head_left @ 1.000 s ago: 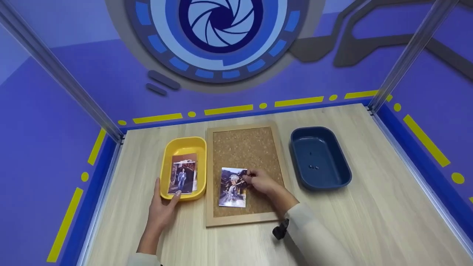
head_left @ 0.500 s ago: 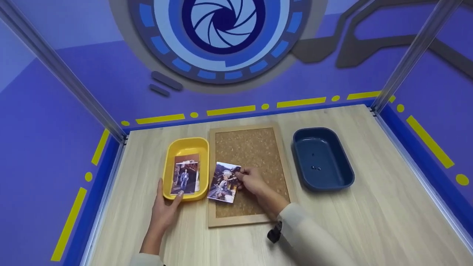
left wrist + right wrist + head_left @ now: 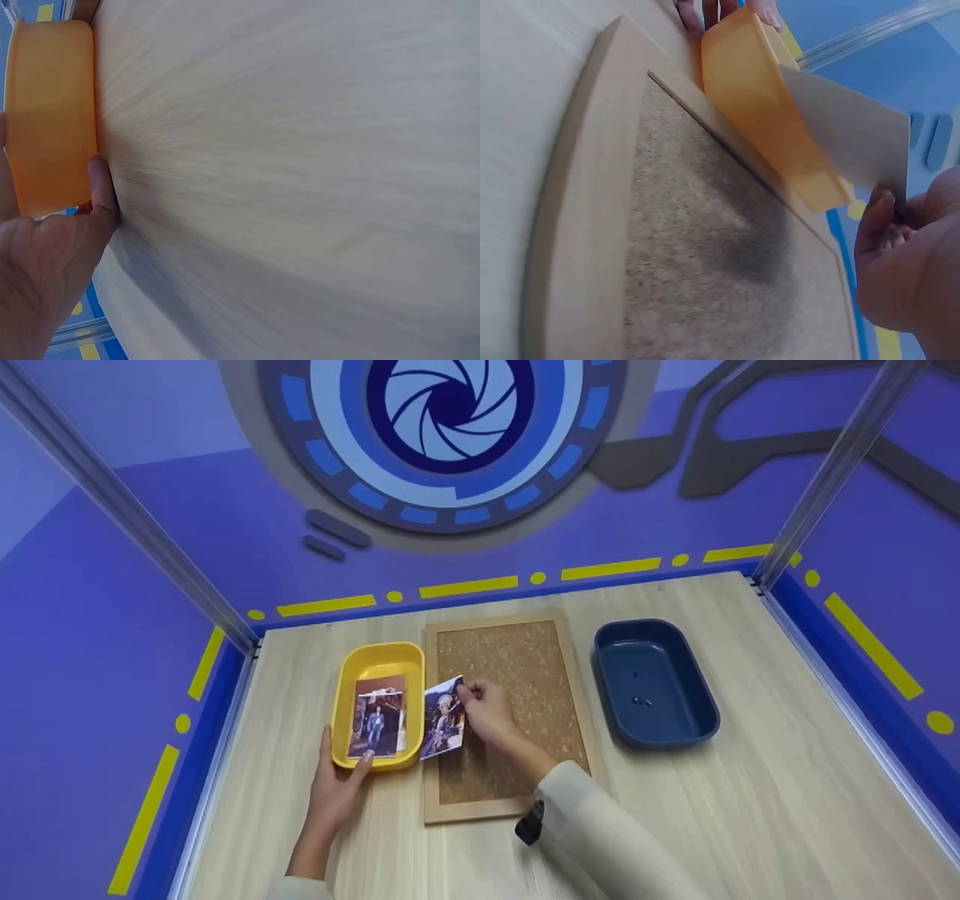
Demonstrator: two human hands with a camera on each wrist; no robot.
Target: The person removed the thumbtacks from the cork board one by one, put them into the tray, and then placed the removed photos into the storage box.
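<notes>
My right hand (image 3: pixel 491 711) pinches a photo (image 3: pixel 444 720) by its upper right edge, thumb and fingertips together. The picture on it shows a figure in a pale headdress; in the right wrist view its plain back (image 3: pixel 855 124) shows, tilted up beside the yellow tray's rim. Over the cork board's left frame, the photo is raised above the cork. My left hand (image 3: pixel 337 787) holds the yellow tray (image 3: pixel 379 654) at its near left corner, thumb over the rim and fingers along the outer wall. Inside this tray lies a small stack of photos (image 3: pixel 377 724).
The wood-framed cork board (image 3: pixel 517 675) lies flat between the two trays. To its right stands a dark blue tray (image 3: pixel 652 660) with several tiny shiny pieces (image 3: pixel 641 702) on its floor. Purple-blue panels (image 3: pixel 187 525) wall the table at the back and sides.
My right hand has lifted the photo off the cork and carried it left toward the yellow tray, tilting it up. My left hand stays on the tray.
</notes>
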